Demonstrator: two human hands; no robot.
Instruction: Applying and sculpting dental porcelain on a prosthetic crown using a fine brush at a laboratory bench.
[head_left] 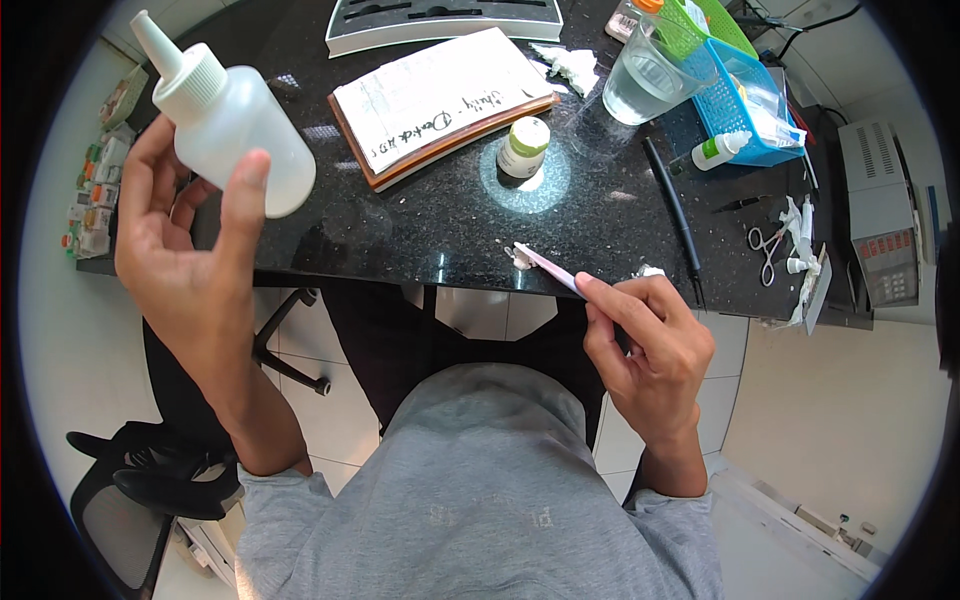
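The scene is brightly lit from above. A round, pale spot of light is seen on the shiny black tabletop (440,225) around a small green-capped jar (524,146). Small white glints are scattered over the stone. The picture is bent at the rim, and the corners are swallowed by black. Most things are seen sharply; the far edges are softened.

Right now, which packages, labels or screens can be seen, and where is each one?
Squeeze bottle: white, nozzle cap, held in left hand.
Small jar: green-white, on black counter.
Dropper bottle: white, green label, beside blue basket.
Small boxes: colourful, far left.
Machine panel: grey, far right.
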